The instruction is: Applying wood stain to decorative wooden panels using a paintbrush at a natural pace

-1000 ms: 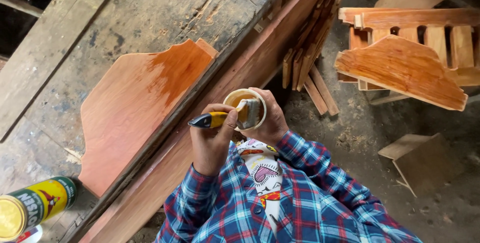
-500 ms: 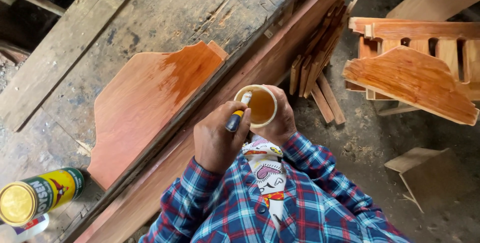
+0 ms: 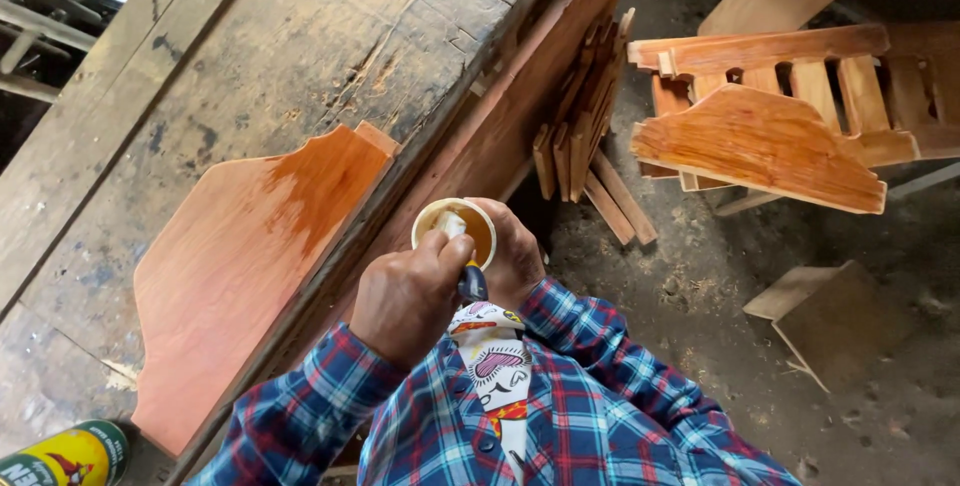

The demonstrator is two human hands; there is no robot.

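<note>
Both hands are busy: the left hand (image 3: 405,296) grips a brush (image 3: 465,261) dipped in the cup (image 3: 455,231) of varnish, which the right hand (image 3: 515,256) clasps beside the workbench (image 3: 250,56). Tilted, the cup could spill onto the shirt (image 3: 490,416).

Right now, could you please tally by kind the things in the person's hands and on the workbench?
Small round cup of amber stain, held in the right hand: 1
Brush with dark handle, in the left hand: 1
Orange-stained shaped wooden panel: 1
Yellow-and-green tin can: 1
Total: 4
</note>
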